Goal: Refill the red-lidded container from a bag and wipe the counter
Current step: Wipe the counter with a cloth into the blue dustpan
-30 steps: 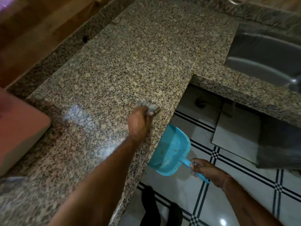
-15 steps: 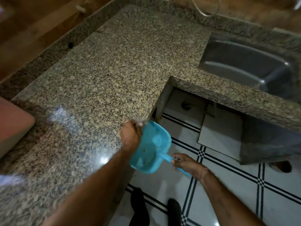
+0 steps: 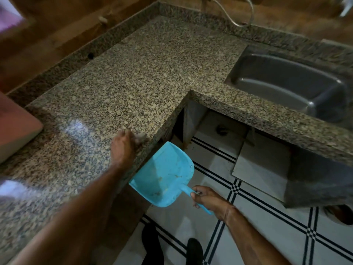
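Speckled granite makes up the surface (image 3: 133, 77), an L-shaped run with a steel sink (image 3: 290, 83) set in on the right. At its front edge my left hand (image 3: 124, 148) presses a small blurred cloth (image 3: 140, 139), fingers curled onto it. Just below the edge, my right hand (image 3: 208, 199) holds a blue dustpan (image 3: 164, 175) over the tiled floor (image 3: 267, 236), fingers wrapped round its handle.
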`<state>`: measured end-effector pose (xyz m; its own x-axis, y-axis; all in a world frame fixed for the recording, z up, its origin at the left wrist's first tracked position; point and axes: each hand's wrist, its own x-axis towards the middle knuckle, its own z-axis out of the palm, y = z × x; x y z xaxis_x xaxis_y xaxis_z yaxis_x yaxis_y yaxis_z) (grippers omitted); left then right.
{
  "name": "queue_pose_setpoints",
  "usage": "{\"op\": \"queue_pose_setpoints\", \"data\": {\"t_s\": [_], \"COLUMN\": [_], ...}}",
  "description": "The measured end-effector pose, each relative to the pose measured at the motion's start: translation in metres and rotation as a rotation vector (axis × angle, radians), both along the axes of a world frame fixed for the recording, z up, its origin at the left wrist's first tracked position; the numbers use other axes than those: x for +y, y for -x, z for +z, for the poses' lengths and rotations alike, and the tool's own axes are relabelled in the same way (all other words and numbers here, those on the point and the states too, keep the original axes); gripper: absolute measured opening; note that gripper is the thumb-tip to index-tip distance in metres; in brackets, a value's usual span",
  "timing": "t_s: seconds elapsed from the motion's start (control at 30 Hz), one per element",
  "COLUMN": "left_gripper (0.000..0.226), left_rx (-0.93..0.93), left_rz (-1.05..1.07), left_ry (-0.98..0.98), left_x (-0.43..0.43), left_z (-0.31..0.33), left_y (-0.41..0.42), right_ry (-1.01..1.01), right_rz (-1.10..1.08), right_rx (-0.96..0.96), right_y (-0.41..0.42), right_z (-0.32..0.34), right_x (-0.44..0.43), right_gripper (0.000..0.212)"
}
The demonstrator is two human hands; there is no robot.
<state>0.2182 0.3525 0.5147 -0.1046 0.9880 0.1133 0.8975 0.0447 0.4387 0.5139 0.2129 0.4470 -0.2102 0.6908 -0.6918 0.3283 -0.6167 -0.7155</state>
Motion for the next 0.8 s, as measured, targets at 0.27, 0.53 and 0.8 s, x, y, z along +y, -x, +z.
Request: {"op": "queue_pose_setpoints", "data": {"t_s": [0.27,0.53,0.8], "left_gripper": [0.01,0.02,0.034], "left_rx": [-0.161,-0.47,-0.743], "left_rz": [-0.085,0.427,1.106], "left_ry": [0.238,0.085,0.021], "left_x": [-0.07,-0.162,-0.415], "left_z": [-0.022,-0.022,-0.073], "left_y": [-0.051,0.01,0.109], "right_ry": [-0.003,0.027,-0.006], "right_rz": [0.077,0.307,0.79], "right_rx": [0.026,-0.015,-0.007], "right_y": [0.003,0.03,0.158], "right_z": [0.003,-0.014,-0.028], "right_x": [-0.001,-0.039,-0.148], "right_gripper": [0.01,0.013,0.01]}}
